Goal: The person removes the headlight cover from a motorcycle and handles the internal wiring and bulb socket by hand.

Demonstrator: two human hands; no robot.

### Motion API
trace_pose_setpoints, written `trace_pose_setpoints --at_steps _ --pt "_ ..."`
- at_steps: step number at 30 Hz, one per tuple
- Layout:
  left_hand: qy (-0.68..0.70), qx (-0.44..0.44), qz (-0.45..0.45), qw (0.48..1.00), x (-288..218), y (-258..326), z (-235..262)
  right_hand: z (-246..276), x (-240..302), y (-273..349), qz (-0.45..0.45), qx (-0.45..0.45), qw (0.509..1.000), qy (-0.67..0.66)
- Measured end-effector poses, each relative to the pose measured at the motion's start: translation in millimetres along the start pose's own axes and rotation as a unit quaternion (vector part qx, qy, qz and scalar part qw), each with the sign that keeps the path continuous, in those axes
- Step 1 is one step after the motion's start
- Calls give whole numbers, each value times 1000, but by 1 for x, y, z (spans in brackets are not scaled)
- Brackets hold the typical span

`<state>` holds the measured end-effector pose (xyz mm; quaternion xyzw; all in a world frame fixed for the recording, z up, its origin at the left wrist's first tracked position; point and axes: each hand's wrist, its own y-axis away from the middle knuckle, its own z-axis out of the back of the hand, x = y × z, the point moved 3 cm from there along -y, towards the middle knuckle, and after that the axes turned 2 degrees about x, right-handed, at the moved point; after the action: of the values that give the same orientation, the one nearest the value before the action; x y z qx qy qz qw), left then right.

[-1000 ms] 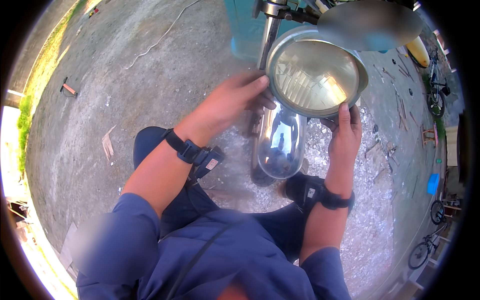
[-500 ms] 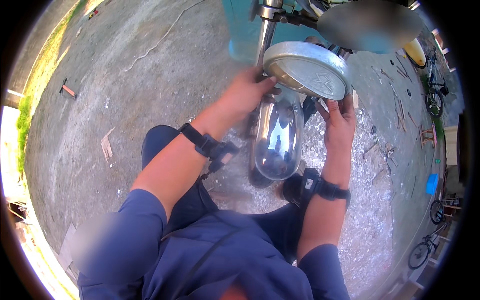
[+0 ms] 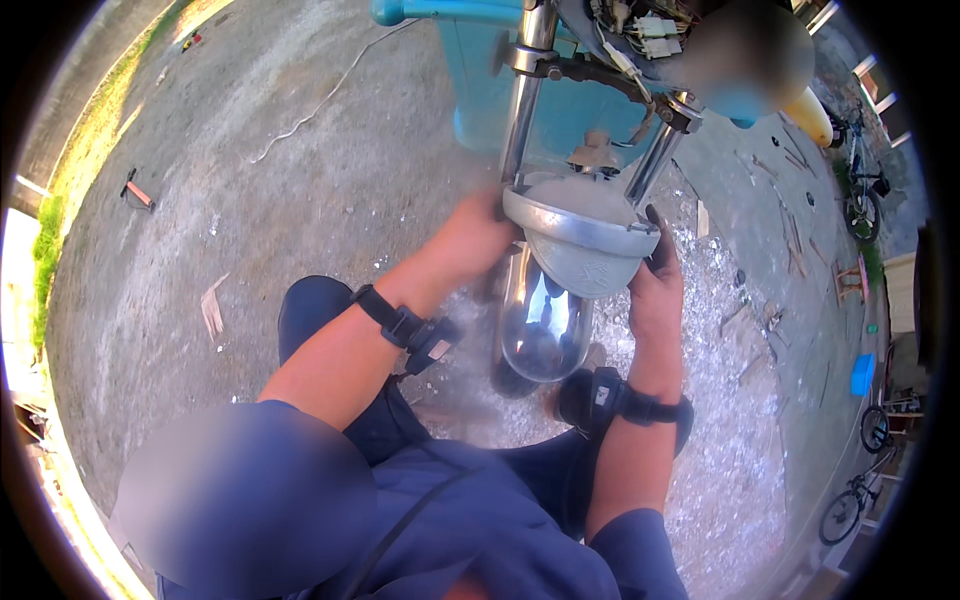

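A silver motorcycle headlight [image 3: 582,228] with a metal rim and a half cover over its front is held between my two hands. It is tilted forward, so the brownish fitting [image 3: 594,155] on its back shows. My left hand [image 3: 478,232] grips the left side of the rim, beside the chrome fork tube [image 3: 520,115]; its fingertips are partly hidden. On the opposite side, my right hand [image 3: 656,285] grips the rim, thumb side up. Below the headlight is a shiny chrome front mudguard [image 3: 547,340]. Above it, white connectors and wires [image 3: 655,35] hang in a dark round housing.
A turquoise plastic tub [image 3: 475,90] stands behind the fork. On the rough concrete to the left lie a hammer-like tool [image 3: 137,190], a wood scrap [image 3: 213,305] and a thin cord [image 3: 325,97]. Bicycles [image 3: 850,510] and a blue box [image 3: 862,375] are at the far right.
Both hands have brought the headlight down and slightly left, tipping its front downward. Its back fitting and the connectors above have come into view.
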<state>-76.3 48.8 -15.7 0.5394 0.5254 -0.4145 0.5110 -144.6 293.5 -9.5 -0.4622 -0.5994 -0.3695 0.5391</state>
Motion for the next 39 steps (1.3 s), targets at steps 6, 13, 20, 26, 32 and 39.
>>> trace_pose_setpoints --at_steps 6,13,20,26,32,39 --pt "-105 -20 -14 994 -11 7 3 3 -7 0 4 -14 998 53" --pt "-74 -56 35 995 -10 10 10 7 -6 3 -20 -24 998 57" --pt "-81 -90 5 993 8 5 30 14 11 8 -15 -75 992 97" --pt "-36 -108 -9 993 -15 13 28 0 92 -6 131 -122 961 213" --pt "-50 -134 -35 989 -19 14 36 -72 154 -41 273 -33 897 347" --pt "-26 -148 -28 988 -27 20 43 -114 162 -68 331 -87 759 553"
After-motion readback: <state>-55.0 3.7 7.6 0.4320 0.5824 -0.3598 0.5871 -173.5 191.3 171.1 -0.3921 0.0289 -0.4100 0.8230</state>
